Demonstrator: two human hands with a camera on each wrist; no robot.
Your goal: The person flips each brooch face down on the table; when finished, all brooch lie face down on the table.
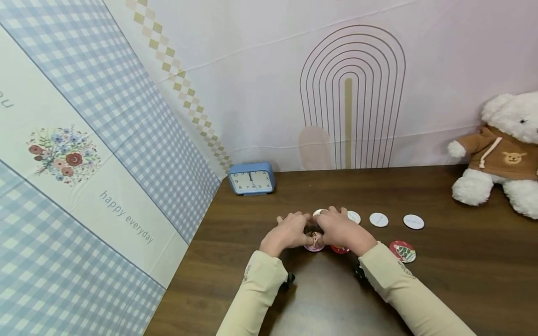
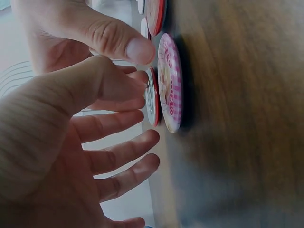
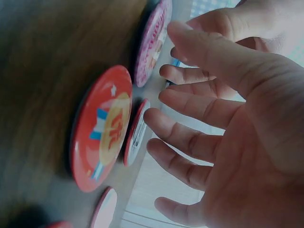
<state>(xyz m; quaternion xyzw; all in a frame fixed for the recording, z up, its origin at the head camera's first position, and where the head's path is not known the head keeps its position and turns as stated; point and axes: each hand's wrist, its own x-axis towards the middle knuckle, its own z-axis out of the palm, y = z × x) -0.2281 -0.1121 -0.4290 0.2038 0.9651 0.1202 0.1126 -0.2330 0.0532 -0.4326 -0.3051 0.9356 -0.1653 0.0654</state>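
Observation:
My left hand (image 1: 292, 231) and right hand (image 1: 339, 228) arch close together over a pink checkered button badge (image 1: 314, 242) lying on the table. Loosely bent, the left fingers (image 2: 126, 156) hold nothing in the left wrist view. The right fingers (image 3: 185, 128) are spread and empty too, and the two thumbs come near each other above the pink badge. Beside it lies a red badge (image 3: 102, 130) with a yellow and blue print, partly hidden by the right hand in the head view. Behind these, a badge (image 3: 137, 133) lies with its pin side up.
Several white-backed badges, one of them an oval-looking badge (image 1: 414, 221), lie in a row farther back. A red badge with a Christmas tree (image 1: 402, 251) lies by the right sleeve. A blue clock (image 1: 251, 178) and a white teddy bear (image 1: 500, 158) stand near the wall.

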